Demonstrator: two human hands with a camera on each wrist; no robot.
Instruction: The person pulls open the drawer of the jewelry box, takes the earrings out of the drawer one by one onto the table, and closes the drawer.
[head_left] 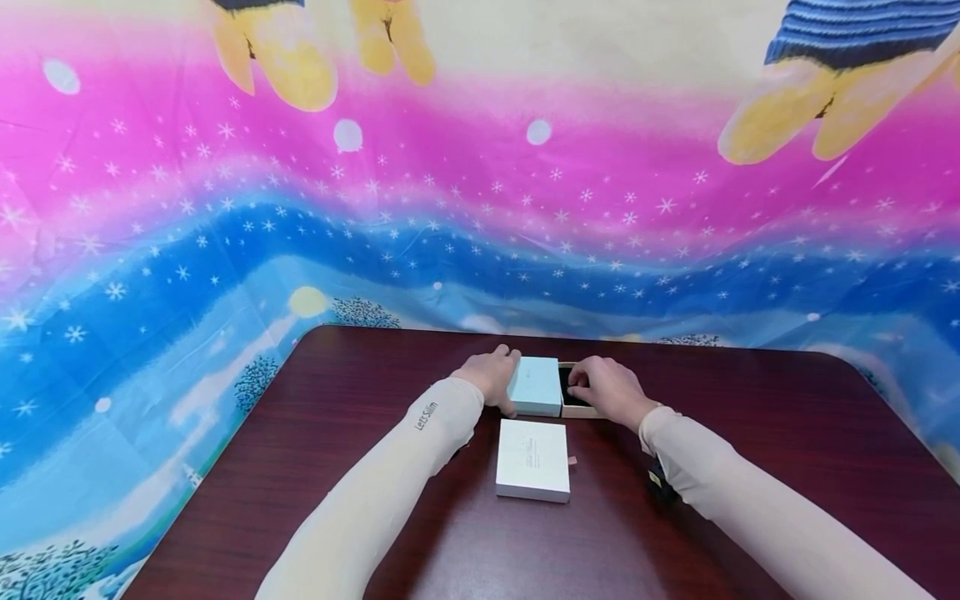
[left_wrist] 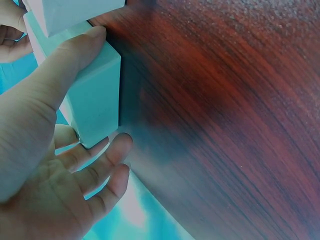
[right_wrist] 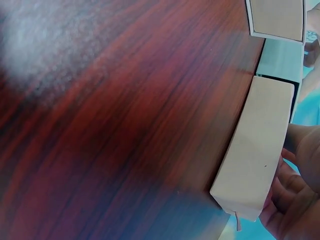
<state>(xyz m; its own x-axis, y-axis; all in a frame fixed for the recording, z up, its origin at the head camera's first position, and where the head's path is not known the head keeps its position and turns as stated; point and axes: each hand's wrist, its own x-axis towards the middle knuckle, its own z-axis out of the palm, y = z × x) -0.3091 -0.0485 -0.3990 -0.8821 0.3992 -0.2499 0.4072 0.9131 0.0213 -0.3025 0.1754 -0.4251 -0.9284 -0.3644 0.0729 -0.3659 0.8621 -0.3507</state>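
Note:
A light blue drawer-style gift box [head_left: 534,386] lies towards the back of the table, its cream drawer [right_wrist: 255,145] pulled out to the right. My left hand [head_left: 491,377] grips the left end of the blue sleeve [left_wrist: 95,100], thumb on the near side and some fingers at the far side. Over the drawer, which has a black inside [head_left: 566,387], my right hand [head_left: 611,390] reaches in with bent fingers. Whether its fingertips pinch anything is hidden. A closed white box [head_left: 533,460] lies just in front of the blue one, untouched by either hand.
The dark red wood-grain table [head_left: 420,533] has rounded back corners. Behind it hangs a printed snow-scene cloth [head_left: 480,200]. A small pink ribbon tab [head_left: 573,460] sticks out from the white box's right side.

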